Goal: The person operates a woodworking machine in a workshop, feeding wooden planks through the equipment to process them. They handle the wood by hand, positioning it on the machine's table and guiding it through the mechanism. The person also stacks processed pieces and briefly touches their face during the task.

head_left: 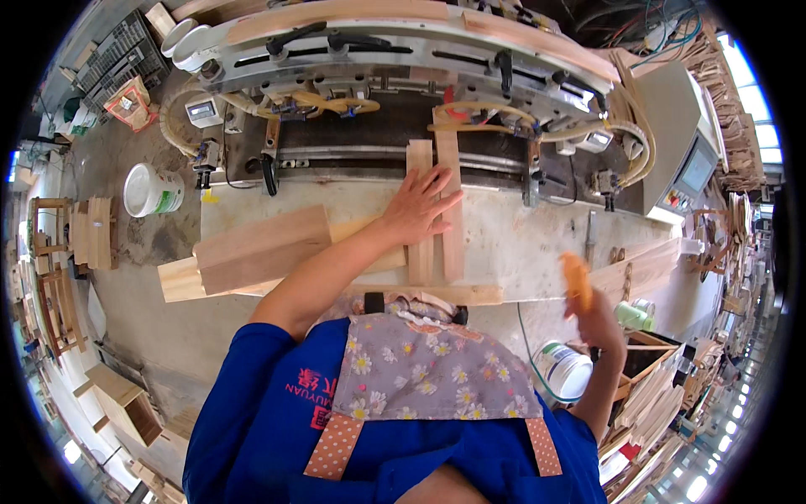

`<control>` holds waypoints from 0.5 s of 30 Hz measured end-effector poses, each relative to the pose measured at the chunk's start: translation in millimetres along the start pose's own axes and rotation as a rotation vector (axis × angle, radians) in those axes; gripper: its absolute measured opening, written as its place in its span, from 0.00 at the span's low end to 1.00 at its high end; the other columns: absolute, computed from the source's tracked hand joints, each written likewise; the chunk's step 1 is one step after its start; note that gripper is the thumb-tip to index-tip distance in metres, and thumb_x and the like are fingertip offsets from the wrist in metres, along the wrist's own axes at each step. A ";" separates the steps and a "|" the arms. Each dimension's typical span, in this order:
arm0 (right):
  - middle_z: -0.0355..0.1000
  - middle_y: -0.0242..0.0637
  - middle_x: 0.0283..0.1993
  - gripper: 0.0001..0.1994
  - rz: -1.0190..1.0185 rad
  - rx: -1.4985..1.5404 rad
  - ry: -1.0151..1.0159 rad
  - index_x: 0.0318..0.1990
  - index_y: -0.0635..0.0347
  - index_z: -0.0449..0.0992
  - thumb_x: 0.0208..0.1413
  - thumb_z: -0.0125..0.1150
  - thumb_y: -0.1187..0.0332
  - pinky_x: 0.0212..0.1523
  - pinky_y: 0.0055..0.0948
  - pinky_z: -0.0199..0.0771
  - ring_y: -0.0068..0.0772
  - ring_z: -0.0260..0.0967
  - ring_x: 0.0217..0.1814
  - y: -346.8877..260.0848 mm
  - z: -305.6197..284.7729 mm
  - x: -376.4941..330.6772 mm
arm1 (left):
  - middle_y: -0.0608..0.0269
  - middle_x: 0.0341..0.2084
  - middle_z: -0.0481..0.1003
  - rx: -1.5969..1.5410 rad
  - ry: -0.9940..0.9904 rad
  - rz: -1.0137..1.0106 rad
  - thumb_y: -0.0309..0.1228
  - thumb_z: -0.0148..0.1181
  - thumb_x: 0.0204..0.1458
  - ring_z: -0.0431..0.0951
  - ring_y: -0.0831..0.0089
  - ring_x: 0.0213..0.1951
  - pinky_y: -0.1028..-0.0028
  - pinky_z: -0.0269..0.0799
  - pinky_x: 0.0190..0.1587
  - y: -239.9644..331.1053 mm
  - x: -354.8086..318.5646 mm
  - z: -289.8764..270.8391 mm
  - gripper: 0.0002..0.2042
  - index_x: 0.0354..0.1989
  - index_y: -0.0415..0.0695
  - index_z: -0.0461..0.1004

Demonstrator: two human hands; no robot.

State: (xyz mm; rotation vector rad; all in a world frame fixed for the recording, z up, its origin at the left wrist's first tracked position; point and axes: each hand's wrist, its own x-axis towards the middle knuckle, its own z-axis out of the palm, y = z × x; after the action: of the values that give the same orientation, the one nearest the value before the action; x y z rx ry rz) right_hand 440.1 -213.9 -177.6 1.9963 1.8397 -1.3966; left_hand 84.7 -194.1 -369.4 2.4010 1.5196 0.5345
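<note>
- Plainly, my left hand (417, 206) is open, fingers spread, laid over the long slat (452, 244) and the short slat (421, 256); I judge the spread is there to steady both at once.
- My right hand (594, 317) is closed round an orange thing (576, 279), held up off to the right, apart from the slats. Blur hides what it is; the grip looks like one for a tool or a bottle.
- The slats lie side by side, pointing away from me, their near parts on the pale table (512, 239) and their far ends over the dark bed of the machine (369, 151), perhaps to keep them lined up with it.
- Under my left forearm, a wide board (269, 248) lies slantwise over a paler board (179, 281), likely put aside to leave the middle free for handling.
- A strip (462, 295) runs along the table's near edge, close to my apron (437, 370).
- Beyond, yellowish hoses (344, 105) loop along the machine; the control box (684, 160) stands at its right end, screen and buttons exposed, presumably for easy reach.
- A white pail (151, 190) stands on the floor to my left; a bucket (564, 371) sits below my right hand.
</note>
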 end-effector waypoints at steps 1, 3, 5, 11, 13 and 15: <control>0.72 0.32 0.24 0.11 0.158 0.079 0.134 0.43 0.65 0.71 0.54 0.53 0.70 0.13 0.22 0.58 0.18 0.59 0.13 -34.6 -18.4 -2.2 | 0.50 0.65 0.51 -0.063 0.037 -0.011 0.45 0.58 0.50 0.48 0.55 0.67 0.49 0.44 0.65 -6.9 2.9 -3.1 0.31 0.63 0.51 0.59; 0.72 0.34 0.26 0.13 0.049 0.317 0.028 0.45 0.66 0.70 0.57 0.53 0.67 0.10 0.18 0.53 0.14 0.54 0.10 -59.5 -47.9 -13.5 | 0.48 0.63 0.55 -0.188 0.104 -0.038 0.42 0.58 0.50 0.52 0.52 0.66 0.52 0.47 0.64 -29.7 -4.1 -11.4 0.29 0.61 0.47 0.60; 0.73 0.37 0.29 0.20 -0.277 0.370 -0.068 0.47 0.69 0.69 0.58 0.55 0.58 0.08 0.14 0.50 0.11 0.52 0.10 -72.1 -72.7 -14.8 | 0.49 0.61 0.58 -0.083 0.174 -0.187 0.40 0.58 0.51 0.54 0.52 0.64 0.55 0.51 0.64 -66.5 -13.4 -17.1 0.27 0.59 0.45 0.62; 0.74 0.44 0.29 0.37 -0.442 0.122 -0.097 0.50 0.70 0.64 0.54 0.51 0.37 0.03 0.12 0.42 0.10 0.46 0.04 -201.2 -138.9 18.8 | 0.49 0.59 0.59 0.206 0.277 -0.348 0.45 0.53 0.54 0.56 0.52 0.62 0.54 0.51 0.63 -131.0 -29.6 -36.2 0.29 0.60 0.39 0.59; 0.73 0.43 0.28 0.37 -0.480 0.005 -0.090 0.44 0.69 0.67 0.55 0.46 0.35 0.02 0.12 0.41 0.10 0.47 0.04 -268.3 -140.7 49.7 | 0.51 0.59 0.59 0.285 0.234 -0.407 0.48 0.50 0.55 0.56 0.53 0.62 0.54 0.50 0.64 -130.0 -31.5 -35.1 0.30 0.61 0.40 0.58; 0.74 0.40 0.26 0.34 -0.433 -0.182 -0.085 0.41 0.67 0.69 0.56 0.44 0.36 0.03 0.14 0.44 0.12 0.51 0.05 -330.9 -140.7 78.3 | 0.51 0.59 0.59 0.252 0.202 -0.412 0.51 0.46 0.56 0.55 0.52 0.62 0.54 0.46 0.65 -128.0 -27.1 -38.6 0.30 0.61 0.43 0.59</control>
State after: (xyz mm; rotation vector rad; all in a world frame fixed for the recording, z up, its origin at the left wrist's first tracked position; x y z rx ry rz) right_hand 231.7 19.8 15.9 1.4880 2.3576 -1.3163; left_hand -46.6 -163.6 -390.1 2.1542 2.2160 0.5299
